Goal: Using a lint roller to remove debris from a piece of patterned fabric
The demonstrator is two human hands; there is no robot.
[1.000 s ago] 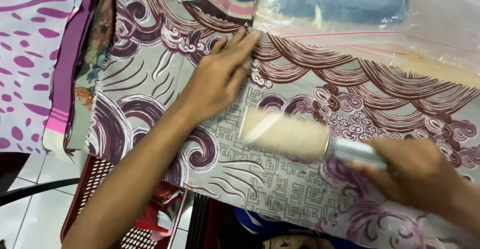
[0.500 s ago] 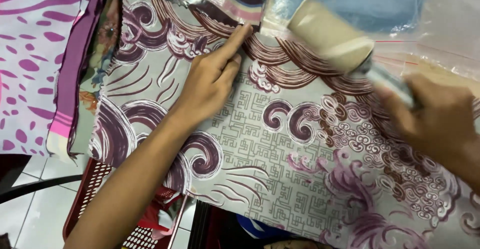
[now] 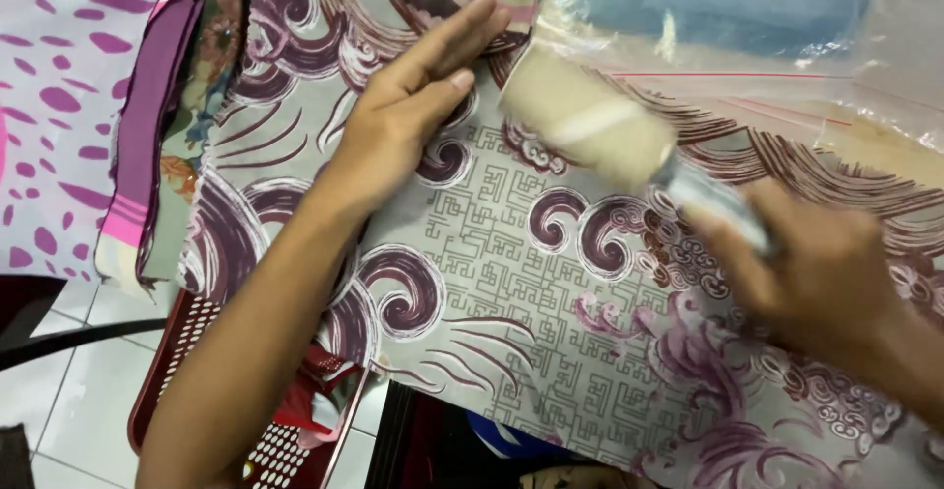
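The left hand (image 3: 403, 120) lies flat and open on the patterned cloth (image 3: 511, 283), fingers stretched toward the cloth's far edge, pressing it down. The right hand (image 3: 816, 273) is closed around the handle of a lint roller (image 3: 590, 120), whose pale drum rests on the cloth near its far edge, just beside the left fingertips. Clear plastic bags (image 3: 787, 47) lie beyond. A red basket (image 3: 285, 430) sits below the near edge.
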